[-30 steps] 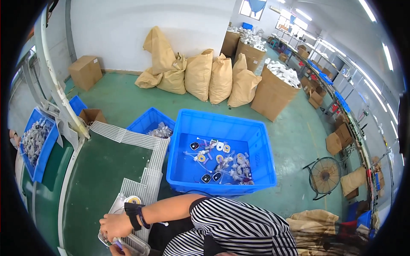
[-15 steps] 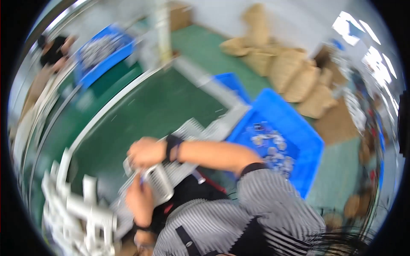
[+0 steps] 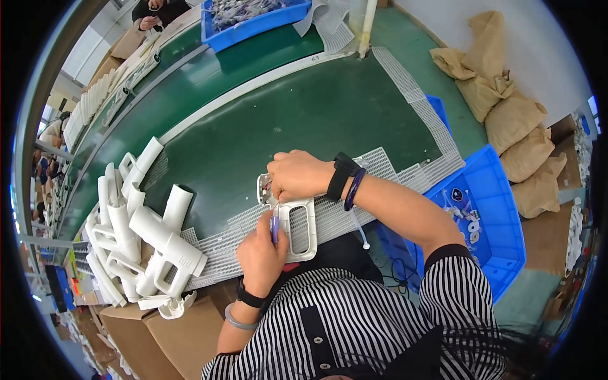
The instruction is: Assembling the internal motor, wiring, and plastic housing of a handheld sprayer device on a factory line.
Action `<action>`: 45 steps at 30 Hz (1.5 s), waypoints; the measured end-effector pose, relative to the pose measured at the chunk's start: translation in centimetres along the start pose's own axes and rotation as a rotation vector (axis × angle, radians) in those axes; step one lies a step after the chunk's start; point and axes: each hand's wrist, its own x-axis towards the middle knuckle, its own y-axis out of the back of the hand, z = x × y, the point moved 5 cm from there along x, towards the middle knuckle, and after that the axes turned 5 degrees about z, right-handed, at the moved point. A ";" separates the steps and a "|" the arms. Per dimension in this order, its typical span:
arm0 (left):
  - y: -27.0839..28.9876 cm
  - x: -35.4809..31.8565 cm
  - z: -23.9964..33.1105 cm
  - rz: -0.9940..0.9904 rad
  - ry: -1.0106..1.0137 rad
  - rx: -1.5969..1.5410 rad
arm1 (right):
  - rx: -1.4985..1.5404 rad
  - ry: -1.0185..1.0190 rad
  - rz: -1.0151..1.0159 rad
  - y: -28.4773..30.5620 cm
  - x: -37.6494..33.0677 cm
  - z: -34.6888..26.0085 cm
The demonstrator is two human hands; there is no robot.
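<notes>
A white plastic appliance shell point(image 3: 297, 258) with a looped handle lies at the near edge of the green work surface. Its upper end is open, with small parts and reddish wires point(image 3: 266, 187) showing inside. My left hand point(image 3: 261, 256) is closed around a small purple-handled tool point(image 3: 275, 229); its thin shaft points up into the shell. Over the shell's upper end, my right hand point(image 3: 301, 175) bends down with fingers pinched together, and whatever is between them is hidden. The right wrist wears a black band and a dark bracelet.
White gun-shaped housings point(image 3: 166, 244) are heaped at the left. A blue bin point(image 3: 506, 221) of small parts stands at right, another blue tray point(image 3: 253, 28) at the back. Perforated mats point(image 3: 221, 259) line the near edge. Tan sacks point(image 3: 516, 123) lean by the wall; a co-worker's hand point(image 3: 149, 23) shows top left.
The view has swung, so the bench now sits farther right and lower, and the blur is gone. Both hands stay at the white shell.
</notes>
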 end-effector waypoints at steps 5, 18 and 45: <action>-0.1 0.0 0.8 0.000 -0.125 -0.031 | 0.043 -0.050 -0.040 -0.4 0.5 0.7; 0.5 -0.2 1.6 0.077 -0.266 -0.073 | 0.091 -0.075 -0.061 -0.2 0.1 0.6; -1.4 -0.8 2.0 -0.053 -0.306 0.410 | -0.037 -0.112 -0.015 -1.2 0.6 0.1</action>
